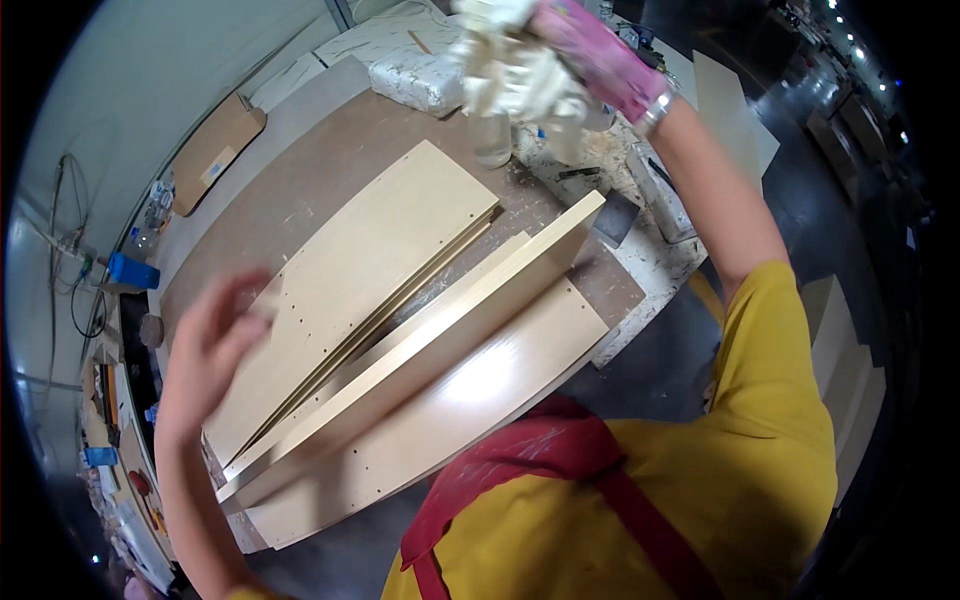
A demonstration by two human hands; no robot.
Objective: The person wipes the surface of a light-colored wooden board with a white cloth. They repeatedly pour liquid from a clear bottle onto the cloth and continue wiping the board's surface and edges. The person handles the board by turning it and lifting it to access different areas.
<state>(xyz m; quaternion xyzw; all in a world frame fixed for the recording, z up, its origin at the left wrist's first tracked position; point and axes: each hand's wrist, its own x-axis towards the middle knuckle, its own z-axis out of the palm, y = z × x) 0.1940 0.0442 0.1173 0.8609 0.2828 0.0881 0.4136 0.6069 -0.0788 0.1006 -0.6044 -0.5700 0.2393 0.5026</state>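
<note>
My right hand (605, 60), in a pink glove, is raised at the far side of the table and grips a crumpled cream cloth (525, 90); both are smeared by motion. My bare left hand (215, 335) hovers with fingers apart by the left end of a stack of pale wooden boards (375, 250), holding nothing. Small dark holes dot the boards. A long panel (430, 345) stands on its edge alongside the stack. In front of it, nearest me, lies another pale board (480, 385) with a shiny patch.
Brown worktable (270, 215) with scuffs lies under the boards. A clear container (490, 140) stands beneath the cloth, a wrapped white bundle (418, 80) behind. A dark square plate (615, 218) lies at the right, a cardboard piece (217, 150) at the far left, a blue box (133, 271) on the left.
</note>
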